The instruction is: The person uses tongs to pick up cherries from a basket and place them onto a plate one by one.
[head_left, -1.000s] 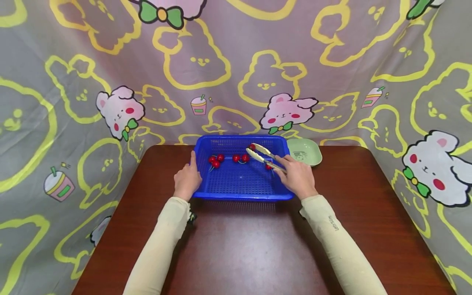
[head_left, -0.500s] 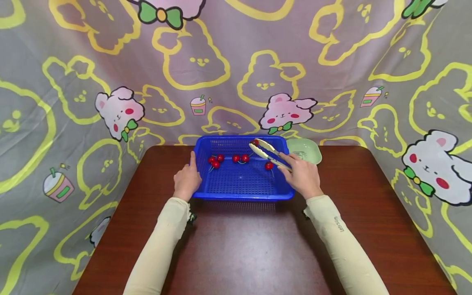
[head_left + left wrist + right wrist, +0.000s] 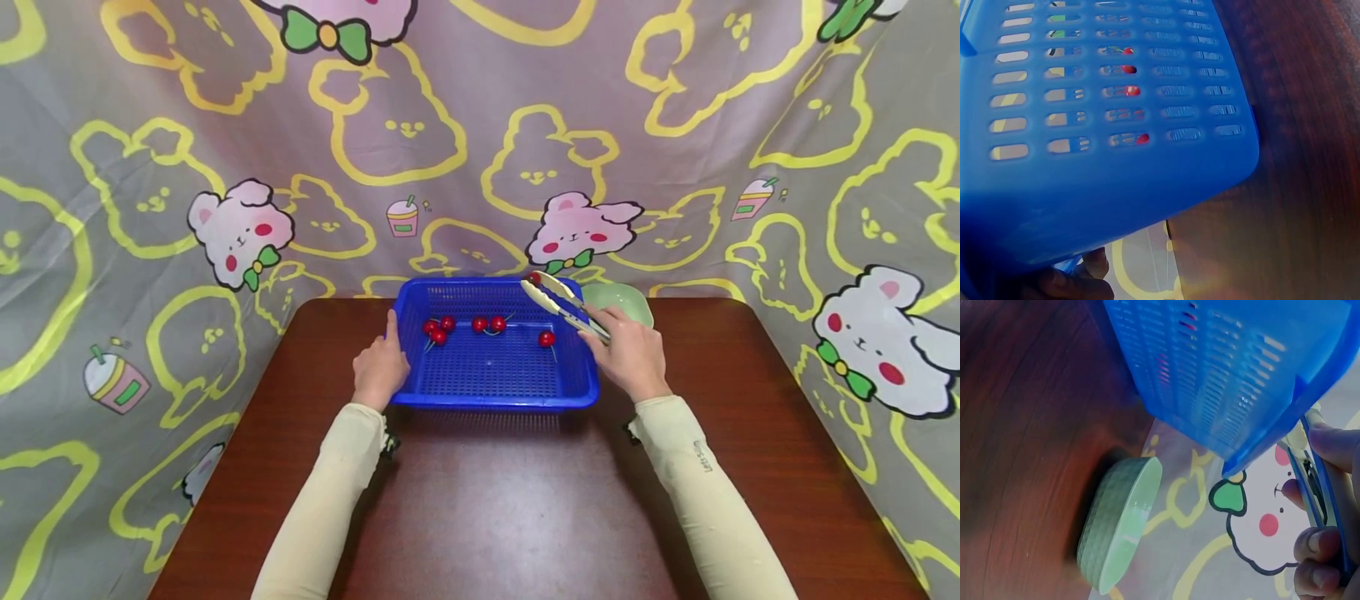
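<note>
A blue plastic basket (image 3: 491, 402) with perforated sides stands on the table. My left hand (image 3: 381, 367) grips its left rim, index finger stretched along the edge; in the left wrist view the fingertips (image 3: 1094, 262) show by the rim. My right hand (image 3: 633, 354) holds metal tongs (image 3: 542, 297) with cream scalloped tips. Between those tips is a red cherry (image 3: 535, 278), above the basket's back right part. Inside lie several more cherries: a cluster (image 3: 439, 337) at left, a pair (image 3: 498, 323) in the middle and a single cherry (image 3: 547, 338) at right.
A light green bowl (image 3: 633, 305) stands right behind the basket, partly hidden by my right hand; its ribbed outside (image 3: 1099, 531) shows in the right wrist view. The brown table (image 3: 480, 500) ends at a patterned cloth (image 3: 480, 192) at the back and both sides.
My right hand has moved right and slightly up, carrying the tongs and the cherry from over the basket's middle towards its back right corner. My left hand has stayed on the rim.
</note>
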A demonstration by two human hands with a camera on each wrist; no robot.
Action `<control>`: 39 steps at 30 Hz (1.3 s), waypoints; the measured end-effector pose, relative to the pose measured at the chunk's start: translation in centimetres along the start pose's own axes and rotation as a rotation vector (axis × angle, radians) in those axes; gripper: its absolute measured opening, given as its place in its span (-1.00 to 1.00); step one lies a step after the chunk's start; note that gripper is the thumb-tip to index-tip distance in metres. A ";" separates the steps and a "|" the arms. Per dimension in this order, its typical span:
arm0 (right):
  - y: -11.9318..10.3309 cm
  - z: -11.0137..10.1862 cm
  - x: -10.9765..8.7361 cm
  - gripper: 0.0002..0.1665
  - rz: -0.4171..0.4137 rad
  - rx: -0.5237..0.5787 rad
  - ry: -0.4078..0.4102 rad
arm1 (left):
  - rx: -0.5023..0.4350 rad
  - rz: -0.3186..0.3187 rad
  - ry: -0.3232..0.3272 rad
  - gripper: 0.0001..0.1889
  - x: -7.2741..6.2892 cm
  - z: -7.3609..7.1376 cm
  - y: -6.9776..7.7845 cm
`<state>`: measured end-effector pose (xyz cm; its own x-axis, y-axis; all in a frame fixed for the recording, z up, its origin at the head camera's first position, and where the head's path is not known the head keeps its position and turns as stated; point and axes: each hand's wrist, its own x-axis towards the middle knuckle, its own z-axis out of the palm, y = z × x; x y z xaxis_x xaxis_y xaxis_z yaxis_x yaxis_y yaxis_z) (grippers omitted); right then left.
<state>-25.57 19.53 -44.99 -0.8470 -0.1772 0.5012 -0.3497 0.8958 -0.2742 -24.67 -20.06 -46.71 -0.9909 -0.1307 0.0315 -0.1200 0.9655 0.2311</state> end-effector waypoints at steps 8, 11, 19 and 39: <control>0.9 -0.4 -0.1 -0.44 0.007 -0.001 0.038 | -0.005 0.004 -0.004 -0.12 -0.1 0.1 0.0; 1.2 -0.6 -0.1 -0.45 0.016 -0.004 0.048 | -0.007 0.007 0.001 -0.12 -0.1 0.1 0.0; 1.8 -0.9 -0.3 -0.47 0.047 0.003 0.048 | -0.006 0.006 0.002 -0.13 0.0 0.0 0.1; 3.7 -1.0 -0.9 -0.51 0.071 0.003 0.074 | -0.013 -0.006 -0.014 -0.12 0.3 0.0 0.0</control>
<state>-25.68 23.36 -45.67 -0.8380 -0.0825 0.5394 -0.2908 0.9039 -0.3136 -24.96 -20.10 -46.75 -0.9909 -0.1333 0.0160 -0.1254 0.9617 0.2437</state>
